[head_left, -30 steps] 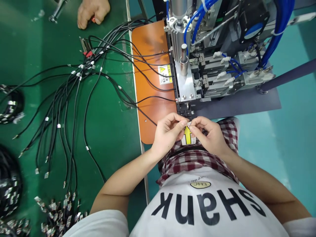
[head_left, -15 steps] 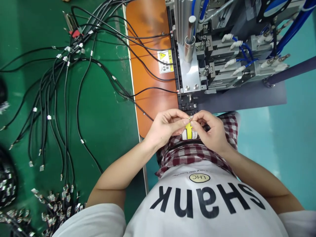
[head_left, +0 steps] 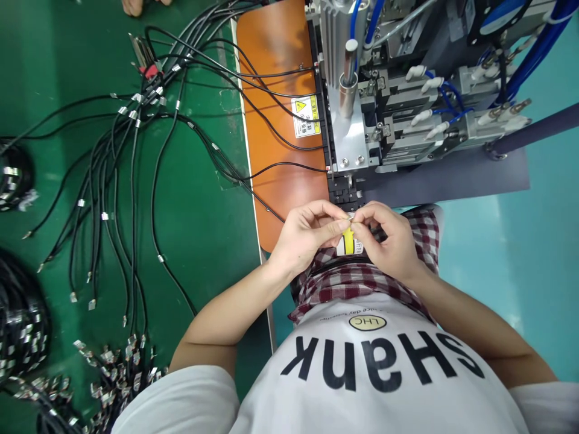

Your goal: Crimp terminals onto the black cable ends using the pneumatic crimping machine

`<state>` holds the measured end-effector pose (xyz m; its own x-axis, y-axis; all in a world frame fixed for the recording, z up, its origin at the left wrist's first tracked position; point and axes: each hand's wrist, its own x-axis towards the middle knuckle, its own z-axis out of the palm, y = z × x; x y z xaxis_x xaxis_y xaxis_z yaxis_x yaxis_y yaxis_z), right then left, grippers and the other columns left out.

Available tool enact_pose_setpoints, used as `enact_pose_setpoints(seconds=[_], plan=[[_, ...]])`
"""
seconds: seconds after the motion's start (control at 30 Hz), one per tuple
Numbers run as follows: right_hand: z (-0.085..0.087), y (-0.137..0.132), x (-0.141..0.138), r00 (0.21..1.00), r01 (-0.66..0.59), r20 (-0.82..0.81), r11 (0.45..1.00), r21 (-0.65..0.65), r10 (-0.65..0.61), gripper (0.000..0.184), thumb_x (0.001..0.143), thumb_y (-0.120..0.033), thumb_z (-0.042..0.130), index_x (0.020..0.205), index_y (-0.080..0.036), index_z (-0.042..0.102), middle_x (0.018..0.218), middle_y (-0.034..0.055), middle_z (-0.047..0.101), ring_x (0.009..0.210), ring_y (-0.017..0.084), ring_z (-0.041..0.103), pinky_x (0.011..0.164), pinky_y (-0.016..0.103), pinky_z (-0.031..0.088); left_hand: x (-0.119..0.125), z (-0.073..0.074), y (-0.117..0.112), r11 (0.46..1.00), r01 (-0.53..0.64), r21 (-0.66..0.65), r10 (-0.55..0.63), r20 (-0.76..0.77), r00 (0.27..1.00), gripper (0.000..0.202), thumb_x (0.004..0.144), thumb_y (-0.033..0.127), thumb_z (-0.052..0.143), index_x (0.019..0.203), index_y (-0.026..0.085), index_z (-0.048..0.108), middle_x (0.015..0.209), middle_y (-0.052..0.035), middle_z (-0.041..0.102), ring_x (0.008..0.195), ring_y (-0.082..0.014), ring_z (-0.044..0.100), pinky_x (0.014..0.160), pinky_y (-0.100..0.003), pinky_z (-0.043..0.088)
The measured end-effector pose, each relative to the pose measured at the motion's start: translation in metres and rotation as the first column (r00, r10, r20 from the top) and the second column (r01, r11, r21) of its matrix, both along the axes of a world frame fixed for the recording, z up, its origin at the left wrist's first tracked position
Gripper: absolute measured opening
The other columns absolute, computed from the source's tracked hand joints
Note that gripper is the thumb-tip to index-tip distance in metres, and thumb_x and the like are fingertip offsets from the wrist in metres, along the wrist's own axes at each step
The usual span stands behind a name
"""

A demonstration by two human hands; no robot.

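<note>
My left hand [head_left: 307, 235] and my right hand [head_left: 386, 238] meet in front of my body, fingertips pinched together on a tiny metal piece [head_left: 350, 221] that is too small to name. They hover just below the black fixture [head_left: 344, 191] at the front of the grey machine [head_left: 357, 126]. A label with a yellow arrow [head_left: 349, 242] shows beneath my fingers. Black cables [head_left: 271, 169] run from the green table across the orange plate [head_left: 275, 108] toward the fixture.
Many black cables with metal end clips [head_left: 113, 181] are spread over the green table [head_left: 45, 72]. Piles of clipped cable ends [head_left: 113, 374] lie at lower left. Another person's hand [head_left: 136, 6] shows at the top edge. Blue air hoses [head_left: 520, 48] hang on the machine.
My hands stayed pinched together and shifted slightly up toward the black fixture. The view tilted, so the other person's hand slid to the top edge.
</note>
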<state>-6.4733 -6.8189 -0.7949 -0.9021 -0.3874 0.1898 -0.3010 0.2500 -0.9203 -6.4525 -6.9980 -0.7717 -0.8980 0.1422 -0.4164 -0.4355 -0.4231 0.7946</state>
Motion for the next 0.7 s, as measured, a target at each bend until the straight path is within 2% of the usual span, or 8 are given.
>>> enact_pose_setpoints(seconds=[0.2,0.4,0.5,0.6,0.7], plan=[[-0.002,-0.003,-0.001,1.0,0.017,0.022,1.0,-0.018,-0.017,0.007,0.092,-0.016,0.06,0.088,-0.022,0.058,0.08,-0.001,0.059,0.072,0.014,0.056,0.068,0.028,0.044,-0.001,0.0,0.002,0.998,0.032,0.058,-0.035,0.045,0.998,0.021,0.077,0.028,0.083,0.085,0.014,0.07,0.056,0.0026,0.056,0.05,-0.008,0.052,0.049,-0.021,0.04],[0.0,-0.009,0.005,0.999,0.054,-0.004,0.998,0.011,-0.054,0.009,0.09,-0.015,0.062,0.085,-0.022,0.059,0.079,-0.0008,0.059,0.071,0.014,0.056,0.07,0.03,0.045,0.007,-0.005,0.011,0.986,-0.139,-0.093,0.134,-0.06,0.989,0.02,0.078,0.031,0.083,0.085,0.017,0.07,0.057,0.0037,0.057,0.048,-0.0067,0.049,0.045,-0.02,0.036],[0.001,-0.005,0.004,0.997,0.042,0.062,0.999,-0.009,-0.042,0.008,0.09,-0.016,0.064,0.086,-0.022,0.062,0.079,-0.0006,0.062,0.07,0.014,0.057,0.068,0.03,0.046,0.008,-0.004,0.012,0.984,-0.125,-0.126,0.117,-0.073,0.99,0.021,0.078,0.033,0.083,0.086,0.017,0.071,0.058,0.0041,0.057,0.048,-0.006,0.047,0.046,-0.02,0.038],[0.005,0.003,-0.002,0.99,0.035,0.138,0.998,-0.047,-0.028,0.006,0.09,-0.022,0.067,0.095,-0.023,0.066,0.088,0.0011,0.068,0.076,0.015,0.061,0.07,0.031,0.048,0.008,-0.001,0.011,0.985,-0.094,-0.144,0.084,-0.077,0.993,0.024,0.077,0.034,0.083,0.086,0.016,0.071,0.06,0.0033,0.059,0.049,-0.0055,0.047,0.048,-0.019,0.039],[0.011,0.007,-0.007,0.988,0.06,0.143,0.996,-0.061,-0.051,0.007,0.09,-0.024,0.067,0.096,-0.023,0.068,0.089,0.0017,0.068,0.077,0.016,0.061,0.071,0.032,0.046,0.008,0.0,0.011,0.985,-0.091,-0.149,0.079,-0.08,0.994,0.027,0.075,0.035,0.085,0.085,0.015,0.071,0.063,0.0023,0.062,0.051,-0.0051,0.049,0.05,-0.018,0.041]])
